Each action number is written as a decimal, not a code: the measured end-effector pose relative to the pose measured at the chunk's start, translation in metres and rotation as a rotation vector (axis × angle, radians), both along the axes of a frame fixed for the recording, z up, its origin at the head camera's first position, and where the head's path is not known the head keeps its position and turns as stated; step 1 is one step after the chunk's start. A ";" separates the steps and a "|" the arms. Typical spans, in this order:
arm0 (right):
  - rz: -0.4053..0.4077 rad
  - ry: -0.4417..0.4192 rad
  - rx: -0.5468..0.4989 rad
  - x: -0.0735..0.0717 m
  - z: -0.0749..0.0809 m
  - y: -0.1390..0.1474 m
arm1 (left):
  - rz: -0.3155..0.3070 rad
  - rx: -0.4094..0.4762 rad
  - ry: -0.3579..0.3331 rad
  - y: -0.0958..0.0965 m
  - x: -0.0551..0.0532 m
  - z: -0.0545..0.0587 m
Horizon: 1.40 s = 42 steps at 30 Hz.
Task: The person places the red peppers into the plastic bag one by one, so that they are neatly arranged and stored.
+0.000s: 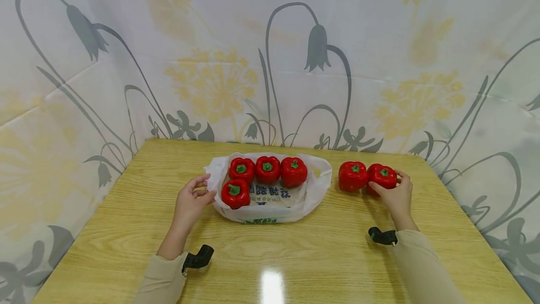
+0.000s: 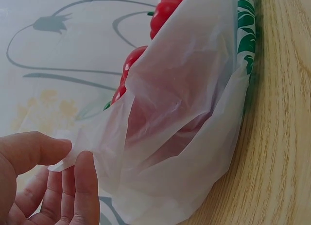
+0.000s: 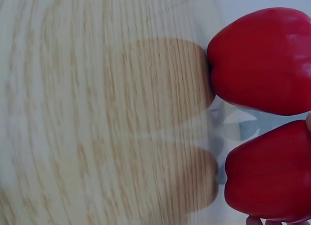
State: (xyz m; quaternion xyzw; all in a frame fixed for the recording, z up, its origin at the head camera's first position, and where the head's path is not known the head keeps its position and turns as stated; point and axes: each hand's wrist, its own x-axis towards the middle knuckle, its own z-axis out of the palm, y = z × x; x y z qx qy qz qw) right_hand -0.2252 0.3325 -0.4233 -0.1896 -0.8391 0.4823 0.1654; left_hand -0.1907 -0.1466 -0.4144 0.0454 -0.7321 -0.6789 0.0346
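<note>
A white plastic bag (image 1: 310,198) with dark blue print lies spread open on the table. Inside it sit several red bell peppers, three along the back and one bell pepper (image 1: 242,199) at the front left. My left hand (image 1: 191,203) pinches the bag's left edge between thumb and fingers, as the bag (image 2: 170,84) in the left wrist view shows. Right of the bag are two more red peppers. My right hand (image 1: 396,196) grips the outer bell pepper (image 1: 381,175) from its sides; the other bell pepper (image 1: 352,177) is beside it on the left.
Under everything is a wood-grain table (image 1: 253,252). A pale cloth (image 1: 219,27) with grey and yellow flowers hangs behind and at both sides. Each sleeved wrist wears a black camera mount; the left camera mount (image 1: 198,257) stands over the table.
</note>
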 end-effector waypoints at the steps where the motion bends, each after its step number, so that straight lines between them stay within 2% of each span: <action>1: -0.003 0.003 -0.003 0.000 0.001 0.000 | 0.000 0.000 0.000 0.000 0.000 0.000; 19: -0.050 0.073 -0.014 0.013 0.020 -0.007 | 0.003 -0.011 -0.008 0.000 0.000 0.001; 30: -0.084 0.120 0.015 0.026 0.022 -0.015 | 0.004 -0.006 -0.022 0.001 0.001 0.003; 42: -0.053 0.140 0.016 0.043 0.034 -0.030 | 0.001 -0.006 -0.015 0.001 0.001 0.003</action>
